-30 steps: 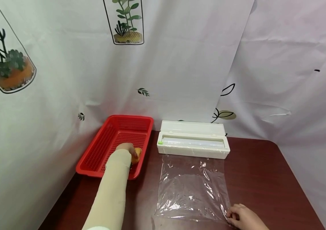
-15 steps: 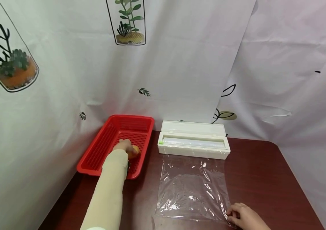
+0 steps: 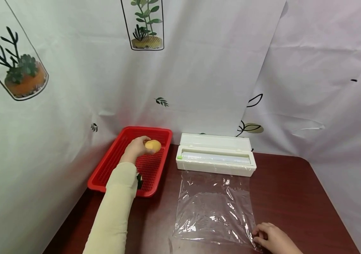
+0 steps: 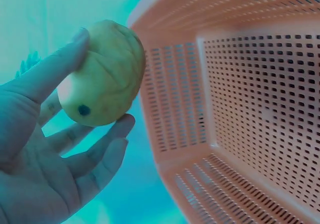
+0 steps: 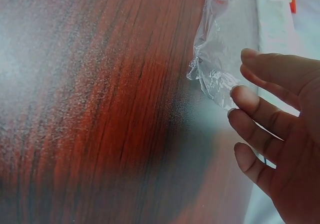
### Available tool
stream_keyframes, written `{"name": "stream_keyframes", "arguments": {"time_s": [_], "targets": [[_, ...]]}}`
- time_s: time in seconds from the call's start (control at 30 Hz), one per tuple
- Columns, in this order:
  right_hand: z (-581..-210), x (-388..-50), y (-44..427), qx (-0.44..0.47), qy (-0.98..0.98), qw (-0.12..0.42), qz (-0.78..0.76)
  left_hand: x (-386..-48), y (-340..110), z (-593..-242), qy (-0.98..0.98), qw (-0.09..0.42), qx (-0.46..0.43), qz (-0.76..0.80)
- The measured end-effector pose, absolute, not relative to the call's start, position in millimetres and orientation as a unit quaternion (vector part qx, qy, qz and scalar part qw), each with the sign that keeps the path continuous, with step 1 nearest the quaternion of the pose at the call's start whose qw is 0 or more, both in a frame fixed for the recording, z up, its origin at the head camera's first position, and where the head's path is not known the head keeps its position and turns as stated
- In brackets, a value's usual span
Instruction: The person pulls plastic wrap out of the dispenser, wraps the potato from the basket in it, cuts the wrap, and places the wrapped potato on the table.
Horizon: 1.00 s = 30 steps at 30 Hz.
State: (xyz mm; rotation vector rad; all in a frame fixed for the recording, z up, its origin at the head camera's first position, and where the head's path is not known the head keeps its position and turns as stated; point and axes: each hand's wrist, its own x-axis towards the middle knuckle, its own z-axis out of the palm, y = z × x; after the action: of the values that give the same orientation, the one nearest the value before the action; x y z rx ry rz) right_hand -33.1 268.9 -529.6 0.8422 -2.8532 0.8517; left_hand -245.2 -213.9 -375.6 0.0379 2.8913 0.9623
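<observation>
My left hand (image 3: 135, 147) holds a yellow fruit (image 3: 153, 145) above the red plastic basket (image 3: 165, 157). In the left wrist view this fruit (image 4: 105, 77) looks wrinkled, with one dark spot; thumb and fingertips grip it. At the near right corner of a sheet of clear plastic wrap (image 3: 213, 211) is my right hand (image 3: 272, 238). Its fingers are loosely bent and apart in the right wrist view, beside the bunched film corner (image 5: 197, 64). The film runs from a white wrap dispenser box (image 3: 215, 167) with its lid up.
Inside the basket, partly behind the left sleeve, lies a dark green item (image 3: 139, 180) of unclear kind. The dark red wooden table (image 3: 288, 190) extends right of the film. A printed white curtain (image 3: 206, 77) hangs behind and at both sides.
My left hand has lifted the yellow fruit from the basket's near right part, upward and away from me. The right hand has stayed by the film corner.
</observation>
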Motion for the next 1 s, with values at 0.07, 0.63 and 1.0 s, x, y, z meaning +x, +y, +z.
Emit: {"name": "stream_keyframes", "arguments": {"time_s": [0.07,0.63,1.0], "targets": [[-529.4,-32.7,269.2,0.272,-0.922,0.024,0.276,-244.3,-212.2,-374.4,0.947,0.037,0.019,0.318],[-527.1,-30.8,268.0,0.279,-0.92,0.051,0.272,-230.8,-185.6,-381.8,0.925,-0.025,0.091,0.367],[-527.9,-28.9,268.1,0.273,-0.923,0.045,0.268,-222.8,-168.0,-389.9,0.904,-0.023,0.085,0.417]]}}
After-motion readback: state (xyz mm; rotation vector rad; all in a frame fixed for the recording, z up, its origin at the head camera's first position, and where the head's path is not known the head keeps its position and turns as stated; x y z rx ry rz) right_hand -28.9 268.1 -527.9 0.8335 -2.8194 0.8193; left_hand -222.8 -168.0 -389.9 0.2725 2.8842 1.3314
